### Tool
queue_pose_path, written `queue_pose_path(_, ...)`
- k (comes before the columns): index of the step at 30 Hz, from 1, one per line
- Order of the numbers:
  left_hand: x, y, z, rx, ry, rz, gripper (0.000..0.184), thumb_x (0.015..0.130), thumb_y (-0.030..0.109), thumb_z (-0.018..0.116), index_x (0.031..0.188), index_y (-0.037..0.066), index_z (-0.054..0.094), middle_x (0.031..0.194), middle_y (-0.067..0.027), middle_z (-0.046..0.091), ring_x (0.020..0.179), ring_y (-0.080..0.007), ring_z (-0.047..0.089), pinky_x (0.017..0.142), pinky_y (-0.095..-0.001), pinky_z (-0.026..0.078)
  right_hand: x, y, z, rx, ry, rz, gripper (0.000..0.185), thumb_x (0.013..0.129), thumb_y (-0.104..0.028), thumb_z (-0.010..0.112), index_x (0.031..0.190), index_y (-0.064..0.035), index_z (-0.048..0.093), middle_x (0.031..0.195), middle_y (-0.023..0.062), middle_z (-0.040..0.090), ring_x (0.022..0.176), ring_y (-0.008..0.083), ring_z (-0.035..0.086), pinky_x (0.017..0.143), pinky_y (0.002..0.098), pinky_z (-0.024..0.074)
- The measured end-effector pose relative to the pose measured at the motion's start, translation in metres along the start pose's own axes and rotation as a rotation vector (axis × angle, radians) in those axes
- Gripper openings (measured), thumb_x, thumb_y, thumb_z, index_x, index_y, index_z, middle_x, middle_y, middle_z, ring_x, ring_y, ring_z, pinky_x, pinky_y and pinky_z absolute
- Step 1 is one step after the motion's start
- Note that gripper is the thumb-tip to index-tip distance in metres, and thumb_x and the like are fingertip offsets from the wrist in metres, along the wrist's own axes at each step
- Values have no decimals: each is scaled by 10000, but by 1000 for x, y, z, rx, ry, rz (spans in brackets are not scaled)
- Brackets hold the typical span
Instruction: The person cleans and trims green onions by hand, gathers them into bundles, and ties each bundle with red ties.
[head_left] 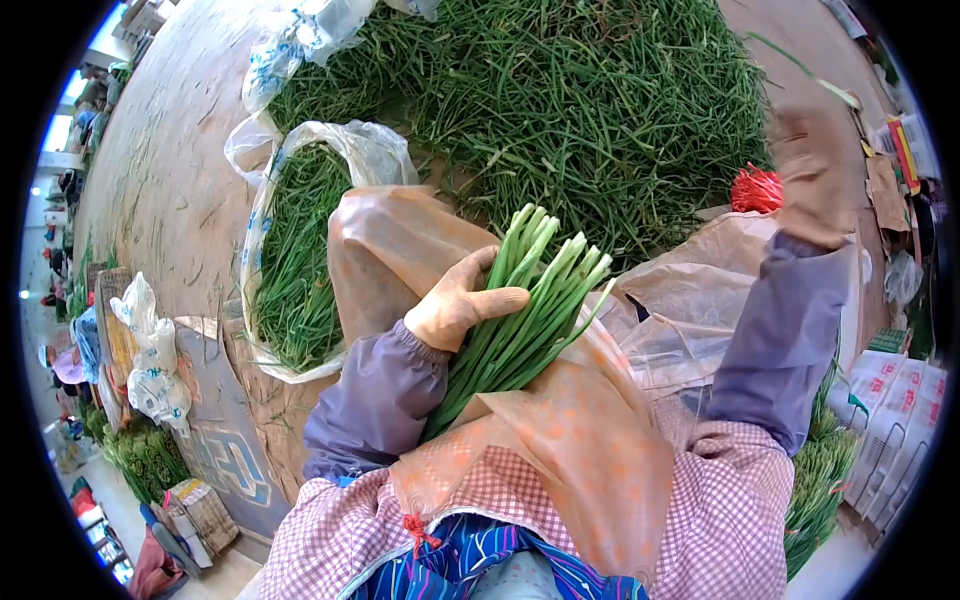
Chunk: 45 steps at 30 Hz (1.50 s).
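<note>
My left hand, in a tan glove, grips a bunch of garlic chives above my lap. Their pale cut ends point up and away from me, and the leaves trail down toward my apron. Off to the right, my gloved right hand is raised and smeared by motion. A single loose green stalk shows just above it; I cannot tell whether the fingers hold it. Beyond my knees spreads a large heap of loose green leaves.
Left of my knee, a plastic bag holds more greens. Red ties lie at the heap's right edge. Bundled greens stand beside white printed boxes on my right. A plastic sheet covers my lap.
</note>
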<state>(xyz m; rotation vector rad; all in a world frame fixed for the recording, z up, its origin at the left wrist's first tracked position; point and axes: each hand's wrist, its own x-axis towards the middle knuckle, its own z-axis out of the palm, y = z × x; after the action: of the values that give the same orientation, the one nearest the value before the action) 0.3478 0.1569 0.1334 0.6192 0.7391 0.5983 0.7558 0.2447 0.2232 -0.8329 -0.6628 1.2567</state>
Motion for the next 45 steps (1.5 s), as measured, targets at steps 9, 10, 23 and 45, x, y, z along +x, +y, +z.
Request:
queue_pose_path(9,3,6,13,207,-119,97,912,725,436,839,1364,-41,395,1254,-104,555,1146,-185,528,996,-326,424,-164,186,94,365,-287,560,880,860,-223,690,1533,-95,138,1466,138,405,1322,249,428,1120,429,320)
queue_pose_path(10,-2,14,29,199,-100,92,881,732,399,840,1361,-32,400,1244,-96,557,1151,-182,522,985,-327,431,-159,187,107,399,-251,488,838,868,-159,665,1532,-106,157,1453,126,415,1274,238,463,1093,404,358)
queue_pose_path(23,5,105,77,800,-178,44,843,646,498,869,1215,-26,535,1015,-94,667,943,-211,643,811,-320,511,-46,49,156,189,-116,-176,423,752,18,676,1151,9,534,765,85,635,553,170,619,508,303,519)
queue_pose_path(45,111,43,162,449,69,777,737,892,245,677,1480,46,281,1194,-83,576,1053,-216,590,1026,-367,435,-109,22,86,-555,-110,-465,1166,701,-209,825,1540,-37,34,1467,219,347,1355,284,355,1130,380,269)
